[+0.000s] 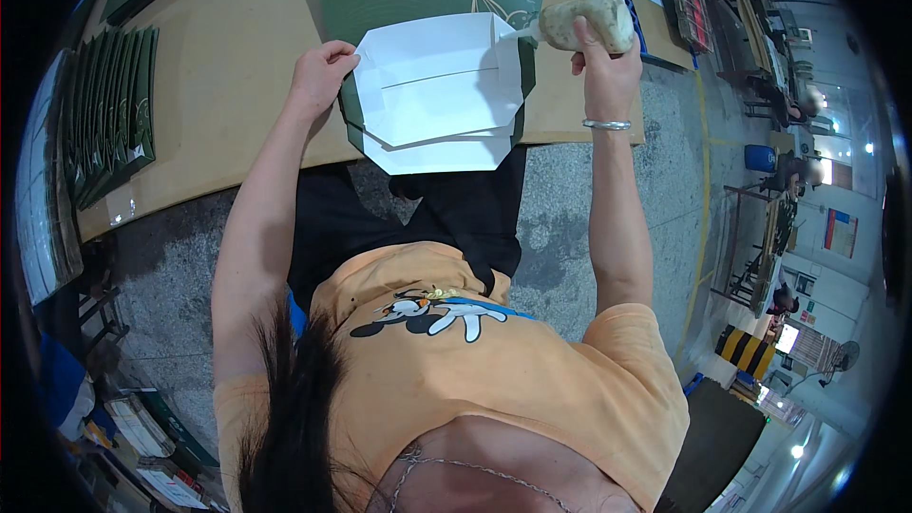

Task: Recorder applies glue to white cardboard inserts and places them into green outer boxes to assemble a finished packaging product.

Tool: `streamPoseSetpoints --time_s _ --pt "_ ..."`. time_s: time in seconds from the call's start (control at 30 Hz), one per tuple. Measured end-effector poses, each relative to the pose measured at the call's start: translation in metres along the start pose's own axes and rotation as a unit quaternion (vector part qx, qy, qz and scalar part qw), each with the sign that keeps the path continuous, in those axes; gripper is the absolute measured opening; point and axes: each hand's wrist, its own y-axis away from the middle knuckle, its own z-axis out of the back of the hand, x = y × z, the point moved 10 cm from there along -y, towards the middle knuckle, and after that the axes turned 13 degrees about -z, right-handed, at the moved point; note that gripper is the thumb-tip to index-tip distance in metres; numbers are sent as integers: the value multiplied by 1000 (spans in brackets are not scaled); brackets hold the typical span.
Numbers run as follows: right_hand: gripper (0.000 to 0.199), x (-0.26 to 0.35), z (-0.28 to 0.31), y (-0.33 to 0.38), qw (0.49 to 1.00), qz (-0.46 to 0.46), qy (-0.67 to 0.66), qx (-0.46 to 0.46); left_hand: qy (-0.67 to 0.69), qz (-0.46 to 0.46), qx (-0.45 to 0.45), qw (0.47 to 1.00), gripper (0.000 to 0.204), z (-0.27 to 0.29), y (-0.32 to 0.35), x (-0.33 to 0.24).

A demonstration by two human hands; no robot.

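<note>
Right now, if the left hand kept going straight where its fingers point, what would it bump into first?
The white folded paper, most likely: the left hand's fingertips are right at its left edge. Whether they press on it or pinch it is hard to tell.

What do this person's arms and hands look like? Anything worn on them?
The left hand and right hand are ungloved. A silvery bracelet circles the right wrist; none shows on the left. Short, light orange sleeves leave both forearms bare.
</note>
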Motion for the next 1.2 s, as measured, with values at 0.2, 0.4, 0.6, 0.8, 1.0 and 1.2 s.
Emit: streamPoseSetpoints --time_s 0.2,0.4,0.6,0.8,1.0,1.2 --pt "45 2 -7 -5 1000 -3 11 -1 -18 -15 8 1000 17 1 -1 -2" --pt "46 5 -8 -8 1000 18 6 9 0 -19 2 1000 17 0 -2 2" --pt "33 -14 26 -7 992 -64 -103 -19 -27 -12 16 999 18 0 1 -10" --pt "47 -114 110 -27 943 -305 95 -94 7 76 110 991 22 -7 20 -12" --pt "60 -170 80 -15 917 -196 347 -25 -180 -127 32 975 18 -16 41 -52" --pt "25 -45 9 11 931 149 329 -50 -359 -269 -31 893 12 -40 50 -82"
